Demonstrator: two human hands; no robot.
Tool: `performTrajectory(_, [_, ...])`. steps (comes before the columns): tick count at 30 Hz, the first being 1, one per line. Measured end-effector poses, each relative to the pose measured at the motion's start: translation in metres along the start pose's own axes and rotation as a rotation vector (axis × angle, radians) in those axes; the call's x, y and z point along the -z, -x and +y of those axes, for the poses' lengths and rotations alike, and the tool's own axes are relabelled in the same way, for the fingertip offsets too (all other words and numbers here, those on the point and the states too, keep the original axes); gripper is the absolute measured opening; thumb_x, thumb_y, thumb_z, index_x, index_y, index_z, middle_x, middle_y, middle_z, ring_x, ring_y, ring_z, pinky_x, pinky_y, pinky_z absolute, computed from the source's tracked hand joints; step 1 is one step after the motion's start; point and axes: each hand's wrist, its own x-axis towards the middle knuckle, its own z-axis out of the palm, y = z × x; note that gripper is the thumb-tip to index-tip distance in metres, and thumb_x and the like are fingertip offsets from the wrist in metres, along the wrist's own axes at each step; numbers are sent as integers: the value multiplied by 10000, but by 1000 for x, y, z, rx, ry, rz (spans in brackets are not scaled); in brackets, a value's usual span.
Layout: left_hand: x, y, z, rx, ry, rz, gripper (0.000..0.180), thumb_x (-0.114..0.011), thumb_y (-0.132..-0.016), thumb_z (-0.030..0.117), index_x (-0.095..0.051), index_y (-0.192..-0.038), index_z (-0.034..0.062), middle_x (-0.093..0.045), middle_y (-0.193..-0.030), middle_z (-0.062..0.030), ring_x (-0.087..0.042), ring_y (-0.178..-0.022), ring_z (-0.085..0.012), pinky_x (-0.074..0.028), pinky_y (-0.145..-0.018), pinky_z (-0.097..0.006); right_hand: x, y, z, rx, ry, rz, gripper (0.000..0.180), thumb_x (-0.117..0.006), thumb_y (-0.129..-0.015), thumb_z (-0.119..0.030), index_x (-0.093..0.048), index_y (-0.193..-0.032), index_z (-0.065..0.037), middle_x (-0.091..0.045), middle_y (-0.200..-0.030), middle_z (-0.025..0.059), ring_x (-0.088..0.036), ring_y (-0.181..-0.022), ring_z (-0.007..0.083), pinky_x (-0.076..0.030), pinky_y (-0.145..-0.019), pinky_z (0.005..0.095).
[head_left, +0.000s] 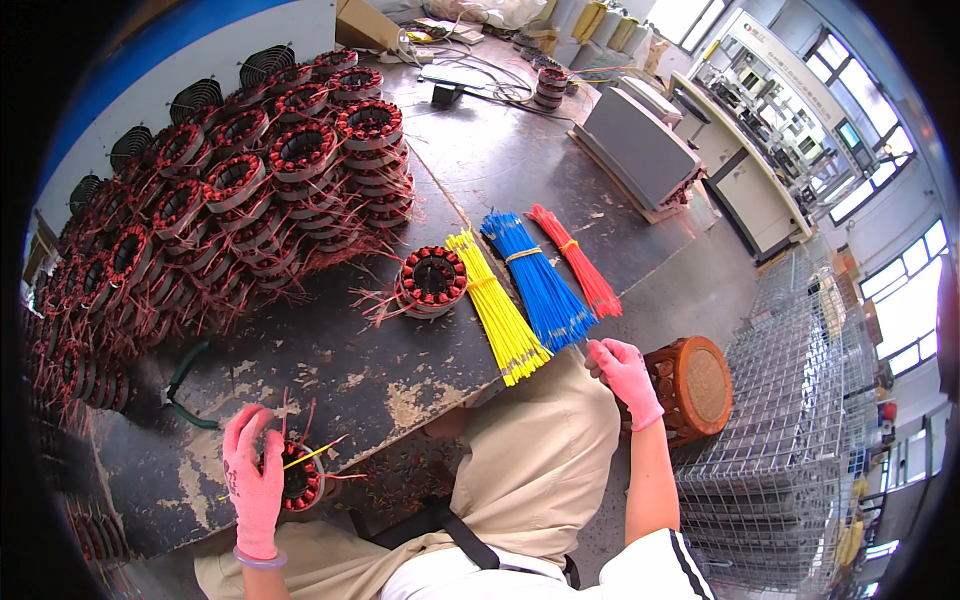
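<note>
My left hand [255,470], in a pink glove, is at the near table edge beside a stator [301,482] with dark red windings and loose red leads. A yellow wire [315,454] runs across that stator and passes behind the bent fingers, which close on it. My right hand [622,377], also gloved in pink, is closed in a pinch by the lower end of a bundle of blue wires [540,285]; what sits between its fingertips is too small to make out. Bundles of yellow wires [497,308] and red wires [575,262] flank the blue one. Another stator [431,281] stands left of them.
Stacked stators [235,180] with tangled leads fill the table's left side. Green-handled pliers [183,385] lie near my left hand. A grey metal box [640,140] stands at the far right. A wooden drum-shaped stool [690,388] and wire cages [770,430] are beside my right arm.
</note>
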Motion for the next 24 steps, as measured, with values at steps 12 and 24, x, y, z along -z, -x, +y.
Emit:
performTrajectory(12, [-4, -2, 116, -960, -486, 154, 318, -740, -829, 205, -702, -1141, 158, -679, -1080, -42, -661, -1020, -227, -503, -955, -448, -118, 109, -157, 1072, 64, -658, 325, -814, -763, -109, -515, -635, -105, -461, -624, 35, -511, -548, 226, -368, -510, 367])
performTrajectory(24, [6, 20, 44, -196, -196, 219, 372, -723, -895, 43, -667, -1262, 64, -588, -1057, -133, -630, -856, -300, -531, -739, -380, -282, 47, -104, 771, 424, -712, 307, -634, -930, -364, -763, -1012, -98, -661, -980, 146, -617, -1016, 351, -497, -876, 452])
